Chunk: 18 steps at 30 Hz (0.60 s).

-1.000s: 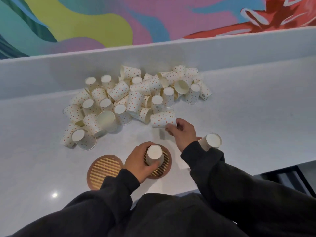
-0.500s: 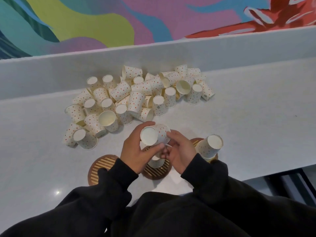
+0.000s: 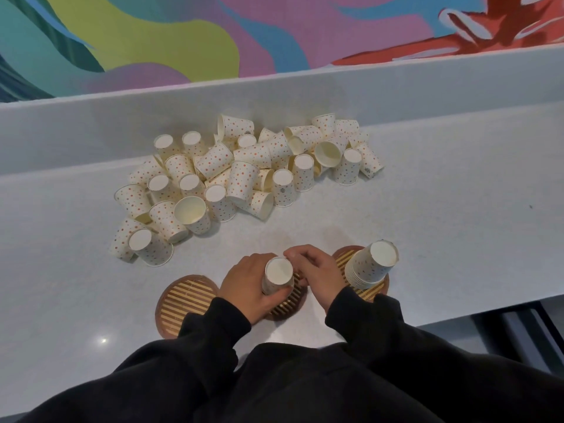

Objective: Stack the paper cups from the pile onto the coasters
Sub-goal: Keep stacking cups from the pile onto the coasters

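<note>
A pile of dotted white paper cups point(image 3: 244, 175) lies on the grey counter, most upside down or on their sides. Three round slatted wooden coasters sit near the front edge. The left coaster point(image 3: 186, 297) is bare. On the middle coaster point(image 3: 290, 303) an upside-down cup stack point(image 3: 277, 275) stands between my hands. My left hand point(image 3: 250, 285) wraps its left side; my right hand point(image 3: 314, 270) pinches its right side with the fingertips. The right coaster point(image 3: 370, 290) carries a taller stack of upside-down cups point(image 3: 370, 264), leaning slightly.
A raised grey ledge point(image 3: 274, 96) runs behind the pile, under a colourful mural. The counter's front edge point(image 3: 457, 312) drops off at the right, with a dark frame point(image 3: 525, 331) below. My black sleeves cover the near foreground.
My right hand took a cup from the pile's front edge, both hands carried it back, and it now sits upside down on the cup on the middle coaster.
</note>
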### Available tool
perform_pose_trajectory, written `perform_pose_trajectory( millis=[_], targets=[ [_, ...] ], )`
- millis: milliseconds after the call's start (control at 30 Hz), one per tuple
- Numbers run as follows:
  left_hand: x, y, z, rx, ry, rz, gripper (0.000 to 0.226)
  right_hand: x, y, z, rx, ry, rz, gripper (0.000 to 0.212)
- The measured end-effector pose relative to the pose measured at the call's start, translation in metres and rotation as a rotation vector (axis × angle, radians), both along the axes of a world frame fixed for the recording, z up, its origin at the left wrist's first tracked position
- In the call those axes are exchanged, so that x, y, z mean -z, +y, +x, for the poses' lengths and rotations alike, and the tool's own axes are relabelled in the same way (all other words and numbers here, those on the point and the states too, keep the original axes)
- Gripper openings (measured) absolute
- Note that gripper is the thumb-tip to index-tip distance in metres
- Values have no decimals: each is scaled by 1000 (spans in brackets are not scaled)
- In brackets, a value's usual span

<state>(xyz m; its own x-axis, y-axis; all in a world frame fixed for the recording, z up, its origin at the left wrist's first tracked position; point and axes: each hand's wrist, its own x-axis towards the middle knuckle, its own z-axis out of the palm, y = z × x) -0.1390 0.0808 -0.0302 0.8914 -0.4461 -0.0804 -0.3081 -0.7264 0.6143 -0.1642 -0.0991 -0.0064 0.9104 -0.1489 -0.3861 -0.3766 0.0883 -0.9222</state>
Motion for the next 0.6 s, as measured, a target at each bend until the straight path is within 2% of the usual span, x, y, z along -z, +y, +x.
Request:
perform_pose_trajectory(
  millis=[167, 367, 533, 600],
  targets=[
    [15, -1, -1, -19, 53, -10, 59, 12, 2, -3, -50, 48, -50, 5],
    [27, -2, -1, -36, 128, 1, 73, 18, 1, -1, -74, 76, -77, 8],
    [25, -2, 2, -40, 158, -35, 72, 19, -1, 2, -91, 85, -96, 7],
    [25, 0, 5, -34, 183, -26, 80, 18, -2, 5, -86, 81, -95, 6]
  ],
)
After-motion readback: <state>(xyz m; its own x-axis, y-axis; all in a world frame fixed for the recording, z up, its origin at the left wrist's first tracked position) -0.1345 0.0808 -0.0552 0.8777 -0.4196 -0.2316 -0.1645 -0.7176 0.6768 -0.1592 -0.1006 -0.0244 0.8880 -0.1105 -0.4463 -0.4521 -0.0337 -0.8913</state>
